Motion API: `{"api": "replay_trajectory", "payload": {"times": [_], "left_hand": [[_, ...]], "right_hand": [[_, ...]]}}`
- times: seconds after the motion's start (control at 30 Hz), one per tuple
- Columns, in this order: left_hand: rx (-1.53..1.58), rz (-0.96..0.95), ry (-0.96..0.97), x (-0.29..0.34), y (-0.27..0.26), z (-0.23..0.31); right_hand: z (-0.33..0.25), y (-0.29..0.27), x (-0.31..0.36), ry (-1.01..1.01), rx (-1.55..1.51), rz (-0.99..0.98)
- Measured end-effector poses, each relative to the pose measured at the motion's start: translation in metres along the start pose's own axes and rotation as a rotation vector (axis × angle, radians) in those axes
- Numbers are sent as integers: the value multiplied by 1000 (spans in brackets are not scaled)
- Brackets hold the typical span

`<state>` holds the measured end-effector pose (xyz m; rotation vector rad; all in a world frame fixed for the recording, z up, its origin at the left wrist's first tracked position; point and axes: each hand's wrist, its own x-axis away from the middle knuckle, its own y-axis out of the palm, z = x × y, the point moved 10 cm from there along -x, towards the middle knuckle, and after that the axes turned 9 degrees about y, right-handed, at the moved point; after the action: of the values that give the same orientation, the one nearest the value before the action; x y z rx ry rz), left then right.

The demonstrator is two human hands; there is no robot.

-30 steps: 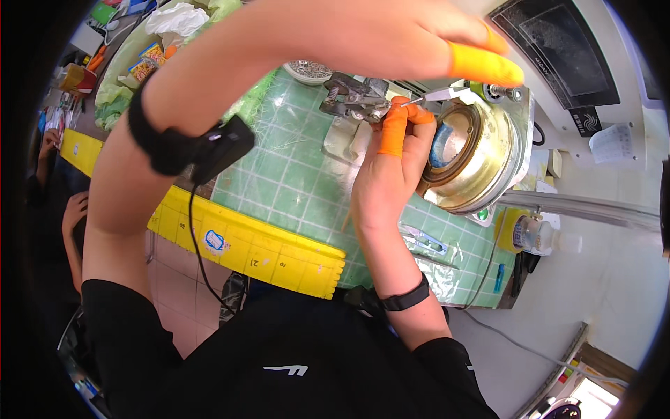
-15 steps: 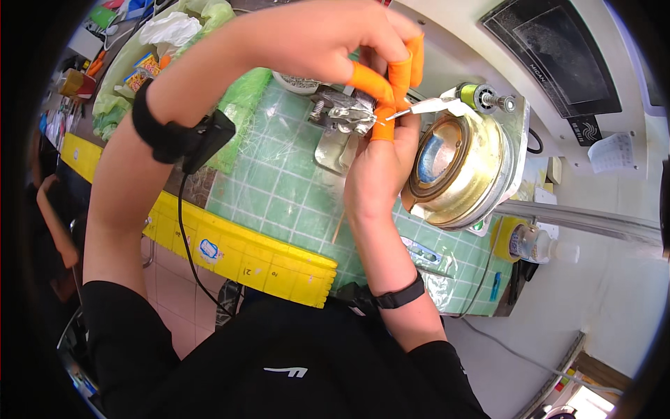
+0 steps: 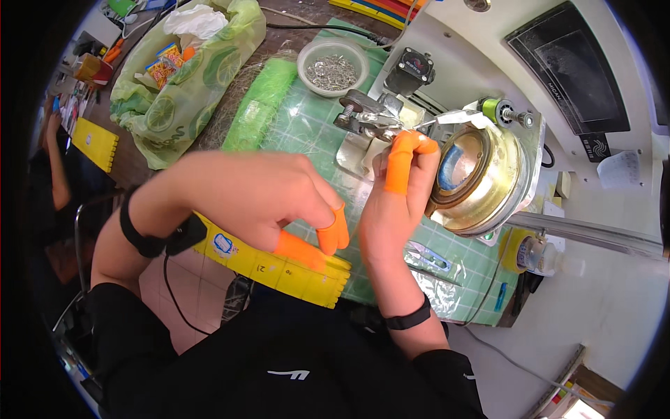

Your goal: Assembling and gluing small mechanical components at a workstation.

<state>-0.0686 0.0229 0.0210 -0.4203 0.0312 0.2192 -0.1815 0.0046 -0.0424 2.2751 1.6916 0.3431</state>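
Observation:
My right hand (image 3: 391, 209) reaches up to a brass-coloured round coil holder (image 3: 488, 181) on a white machine. Its orange-capped fingertips sit beside the holder's left rim, just under the end of a thin white strip (image 3: 453, 119). Whether they pinch the strip is hidden. My left hand (image 3: 272, 202) hovers lower, over the green cutting mat (image 3: 307, 133) and a yellow ruler (image 3: 293, 272). Its orange-capped thumb and fingers are curled together with nothing visible in them. A grey metal clamp (image 3: 363, 119) stands just above my right fingers.
A bowl of small metal parts (image 3: 333, 66) sits at the mat's far edge, beside a green mesh bundle (image 3: 262, 105) and a lemon-print bag (image 3: 174, 84). A small yellow-labelled bottle (image 3: 534, 255) stands at right. Another person (image 3: 56, 153) sits at far left.
My left hand has come down from the strip at the machine to just above the yellow ruler. My right hand has stayed at the brass holder.

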Motion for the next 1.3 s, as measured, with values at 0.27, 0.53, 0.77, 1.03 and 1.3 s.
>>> {"api": "replay_trajectory", "payload": {"times": [0.27,0.53,0.77,1.03,1.3], "left_hand": [[-638,366,128,-40,-129,52],[-912,273,504,-63,-110,51],[-703,422,286,7,25,56],[-603,855,153,38,49,15],[-557,1060,203,50,43,13]], "right_hand": [[9,-2,-42,44,-81,98],[9,-2,-26,191,-195,40],[-23,-14,74,40,686,-490],[-8,-10,91,-259,1376,-583],[-41,1,88,-434,1175,-500]]}}
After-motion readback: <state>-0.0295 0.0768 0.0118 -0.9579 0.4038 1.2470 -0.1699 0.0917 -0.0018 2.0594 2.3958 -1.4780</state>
